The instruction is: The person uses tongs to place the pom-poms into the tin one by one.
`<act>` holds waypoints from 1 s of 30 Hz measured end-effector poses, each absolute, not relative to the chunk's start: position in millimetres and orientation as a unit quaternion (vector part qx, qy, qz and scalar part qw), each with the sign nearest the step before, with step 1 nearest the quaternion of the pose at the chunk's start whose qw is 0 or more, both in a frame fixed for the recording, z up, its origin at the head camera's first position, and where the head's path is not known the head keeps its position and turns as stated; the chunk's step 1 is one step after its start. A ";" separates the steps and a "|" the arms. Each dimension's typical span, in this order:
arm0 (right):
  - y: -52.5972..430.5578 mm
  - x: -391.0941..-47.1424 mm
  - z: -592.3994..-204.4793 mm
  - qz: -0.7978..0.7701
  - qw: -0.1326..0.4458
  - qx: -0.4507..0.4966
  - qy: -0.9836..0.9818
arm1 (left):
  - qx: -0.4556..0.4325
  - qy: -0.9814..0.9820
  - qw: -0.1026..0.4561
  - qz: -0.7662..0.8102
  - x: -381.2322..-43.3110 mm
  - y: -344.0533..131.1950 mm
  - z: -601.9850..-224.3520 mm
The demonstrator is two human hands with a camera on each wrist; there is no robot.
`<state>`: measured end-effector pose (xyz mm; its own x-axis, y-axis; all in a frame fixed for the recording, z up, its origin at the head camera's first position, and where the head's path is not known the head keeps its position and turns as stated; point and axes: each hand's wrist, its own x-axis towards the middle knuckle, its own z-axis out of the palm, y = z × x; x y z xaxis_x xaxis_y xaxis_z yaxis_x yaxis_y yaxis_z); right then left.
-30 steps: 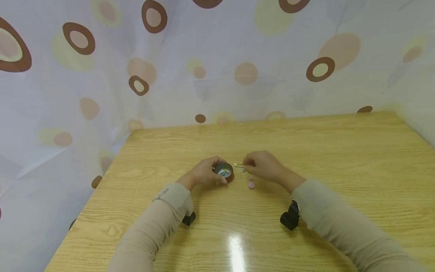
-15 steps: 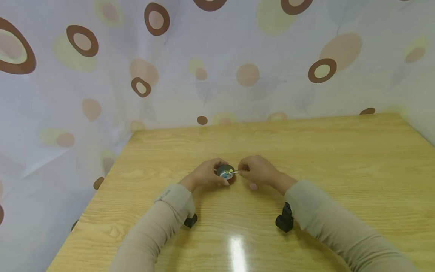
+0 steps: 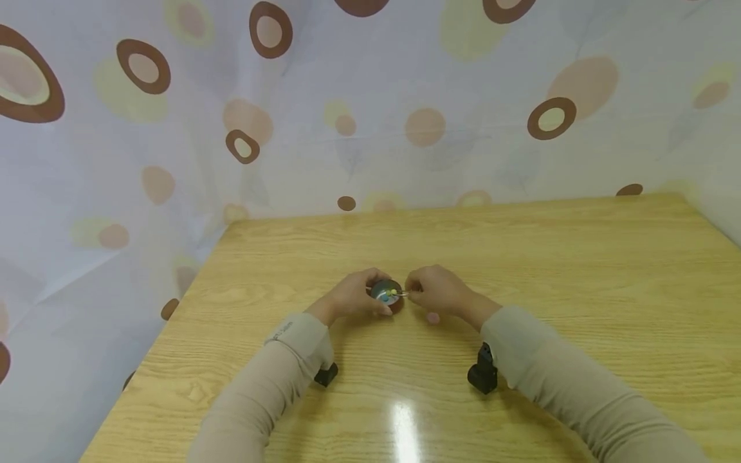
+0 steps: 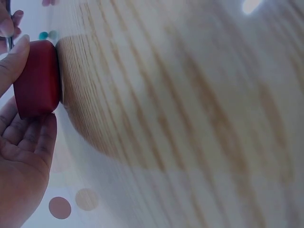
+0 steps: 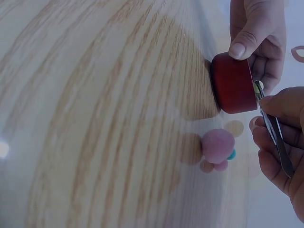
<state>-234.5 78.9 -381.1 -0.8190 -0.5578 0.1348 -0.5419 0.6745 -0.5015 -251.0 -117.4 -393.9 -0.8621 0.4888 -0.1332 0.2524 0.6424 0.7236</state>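
My left hand [image 3: 349, 296] grips a small round bowl [image 5: 232, 84], red outside and shiny metallic inside, standing on the table. The thumb lies at its near rim and the fingers curl round the far side. Tweezers [image 5: 274, 135] are pinched in my right hand [image 3: 438, 293], just right of the bowl. Their tips reach over the rim, with a small yellow pom-pom [image 3: 393, 292] at the end. Inside the bowl lie a blue pom-pom [image 3: 384, 298] and another small yellow-green one. A larger pink pom-pom [image 5: 218, 146] rests on the table beneath my right hand.
Behind the pink pom-pom are a small teal pom-pom [image 5: 232, 154] and a smaller pink one [image 5: 221, 165]. The wooden table [image 3: 289, 257] meets a patterned sheet [image 3: 376, 128] at the back and left. Black wrist cameras [image 3: 483, 372] hang below both cuffs.
My right hand has moved left, carrying the yellow pom-pom in the tweezers from beside the bowl to over its rim. The left hand and bowl have barely shifted.
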 end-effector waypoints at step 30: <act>87.1 -230.4 -381.2 -0.269 0.013 -0.311 0.912 | 0.201 0.890 0.169 0.373 -248.4 -114.7 -391.5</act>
